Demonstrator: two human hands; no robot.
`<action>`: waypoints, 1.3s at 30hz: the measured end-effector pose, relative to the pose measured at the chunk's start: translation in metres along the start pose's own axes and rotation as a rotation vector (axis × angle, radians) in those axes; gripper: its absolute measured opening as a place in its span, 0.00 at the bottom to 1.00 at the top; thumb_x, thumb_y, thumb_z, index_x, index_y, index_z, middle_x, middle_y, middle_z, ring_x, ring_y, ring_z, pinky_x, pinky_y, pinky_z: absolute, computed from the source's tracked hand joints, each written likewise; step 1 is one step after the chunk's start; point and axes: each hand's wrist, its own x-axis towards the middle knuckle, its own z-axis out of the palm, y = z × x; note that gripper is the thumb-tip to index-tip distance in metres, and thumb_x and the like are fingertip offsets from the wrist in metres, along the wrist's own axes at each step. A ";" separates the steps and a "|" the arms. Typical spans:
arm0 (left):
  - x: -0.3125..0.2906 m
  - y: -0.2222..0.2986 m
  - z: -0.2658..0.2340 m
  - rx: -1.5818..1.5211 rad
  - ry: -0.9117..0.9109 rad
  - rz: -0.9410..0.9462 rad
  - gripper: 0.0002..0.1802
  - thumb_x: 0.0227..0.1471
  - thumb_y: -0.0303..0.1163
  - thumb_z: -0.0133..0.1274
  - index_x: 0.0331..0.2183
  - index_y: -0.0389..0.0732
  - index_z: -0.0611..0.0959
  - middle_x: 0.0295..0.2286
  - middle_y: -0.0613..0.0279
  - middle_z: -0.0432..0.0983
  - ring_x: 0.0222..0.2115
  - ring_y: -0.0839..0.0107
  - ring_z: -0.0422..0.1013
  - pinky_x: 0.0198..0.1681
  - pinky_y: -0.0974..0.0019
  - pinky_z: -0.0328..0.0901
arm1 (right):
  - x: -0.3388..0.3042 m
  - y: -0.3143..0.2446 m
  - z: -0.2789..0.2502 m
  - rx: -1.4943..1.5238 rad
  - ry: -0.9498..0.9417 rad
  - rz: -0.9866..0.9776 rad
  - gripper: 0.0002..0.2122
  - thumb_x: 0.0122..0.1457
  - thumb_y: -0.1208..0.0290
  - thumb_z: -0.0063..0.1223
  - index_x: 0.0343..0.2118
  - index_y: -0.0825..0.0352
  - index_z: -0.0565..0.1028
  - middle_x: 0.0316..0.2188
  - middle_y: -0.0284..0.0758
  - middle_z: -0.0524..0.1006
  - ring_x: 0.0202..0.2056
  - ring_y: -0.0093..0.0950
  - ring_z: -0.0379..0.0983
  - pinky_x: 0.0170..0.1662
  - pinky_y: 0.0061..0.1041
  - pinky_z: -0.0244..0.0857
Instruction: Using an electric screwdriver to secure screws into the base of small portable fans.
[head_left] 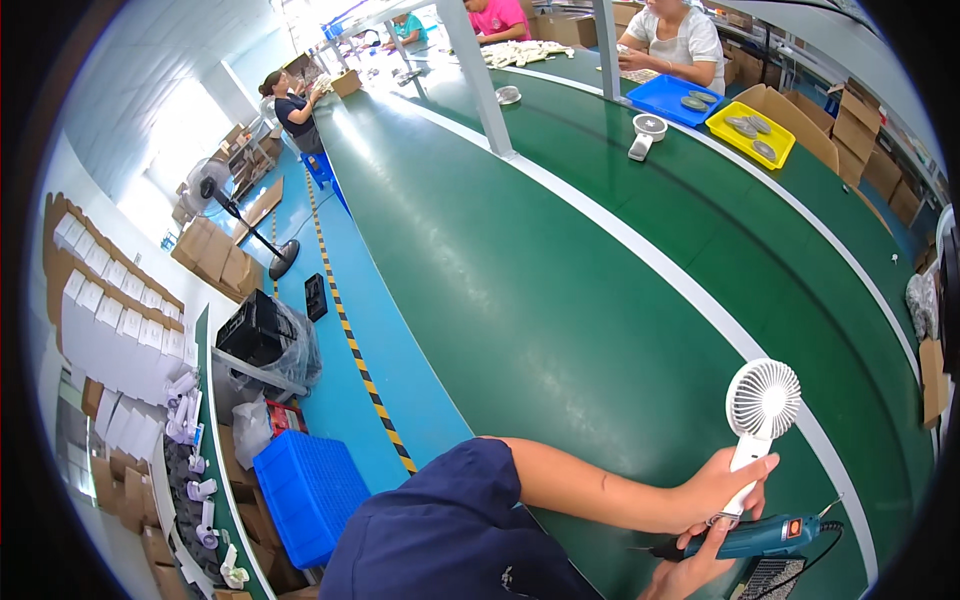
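Observation:
My left hand [712, 488] is closed around the handle of a white handheld fan [763, 398], which stands upright with its round slatted head on top. Just below it, my right hand [690, 572] grips a teal electric screwdriver [768, 538]. The screwdriver lies nearly level, its dark tip toward the left and a black cord curling from its right end. Its body passes close under the fan's handle; whether they touch I cannot tell. Beneath the screwdriver sits a small dark tray of tiny pieces [768, 578], partly covered by the cord.
The long green work surface [470, 260] has white lines and metal posts [484, 80]. Farther along are another handheld fan [647, 135], a blue tray [662, 100] and a yellow tray [768, 122] of round parts. Several co-workers sit along it. A blue crate [312, 490] stands left.

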 end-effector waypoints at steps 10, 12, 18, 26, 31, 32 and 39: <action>-0.004 -0.006 -0.003 0.009 -0.011 -0.086 0.23 0.59 0.52 0.42 0.28 0.40 0.68 0.18 0.63 0.71 0.15 0.79 0.66 0.15 0.76 0.61 | -0.001 -0.009 0.011 -0.095 0.002 0.009 0.16 0.55 0.71 0.54 0.43 0.69 0.65 0.33 0.36 0.68 0.29 0.24 0.66 0.28 0.19 0.60; -0.001 0.015 0.004 0.098 -0.139 -0.258 0.21 0.59 0.48 0.43 0.34 0.37 0.71 0.28 0.58 0.75 0.20 0.83 0.68 0.16 0.79 0.64 | 0.006 0.010 -0.032 -0.106 0.058 0.176 0.15 0.56 0.72 0.51 0.46 0.69 0.64 0.33 0.33 0.66 0.29 0.24 0.65 0.28 0.20 0.60; 0.012 -0.002 -0.027 0.834 -0.492 -0.068 0.21 0.50 0.33 0.57 0.46 0.38 0.75 0.46 0.54 0.70 0.48 0.59 0.66 0.52 0.60 0.61 | 0.012 -0.039 -0.152 0.043 0.365 0.074 0.15 0.59 0.61 0.45 0.33 0.72 0.69 0.15 0.27 0.62 0.14 0.16 0.55 0.15 0.16 0.48; 0.013 0.045 -0.094 1.838 -0.218 0.445 0.30 0.51 0.27 0.49 0.55 0.33 0.62 0.56 0.49 0.58 0.59 0.51 0.51 0.62 0.54 0.43 | 0.016 -0.142 -0.348 0.021 0.768 -0.117 0.08 0.55 0.71 0.56 0.32 0.69 0.70 0.21 0.33 0.71 0.20 0.20 0.66 0.19 0.17 0.58; 0.034 0.065 -0.133 2.060 -0.153 0.471 0.27 0.54 0.33 0.46 0.53 0.32 0.63 0.57 0.48 0.56 0.60 0.51 0.48 0.62 0.51 0.40 | 0.018 -0.154 -0.455 0.095 0.840 -0.057 0.07 0.57 0.71 0.53 0.33 0.69 0.71 0.20 0.31 0.70 0.20 0.19 0.64 0.18 0.14 0.59; 0.037 0.066 -0.134 2.042 -0.156 0.462 0.27 0.54 0.33 0.46 0.53 0.32 0.64 0.57 0.48 0.56 0.60 0.51 0.49 0.62 0.50 0.40 | 0.024 -0.159 -0.476 0.118 0.834 -0.050 0.07 0.58 0.70 0.52 0.34 0.69 0.71 0.21 0.31 0.70 0.21 0.18 0.65 0.18 0.14 0.59; 0.041 0.094 -0.138 1.974 -0.019 0.504 0.28 0.47 0.32 0.55 0.50 0.35 0.68 0.54 0.48 0.61 0.56 0.49 0.56 0.58 0.51 0.49 | 0.112 -0.154 -0.650 -0.359 0.776 0.107 0.18 0.57 0.56 0.44 0.45 0.61 0.75 0.36 0.30 0.76 0.40 0.29 0.70 0.41 0.34 0.61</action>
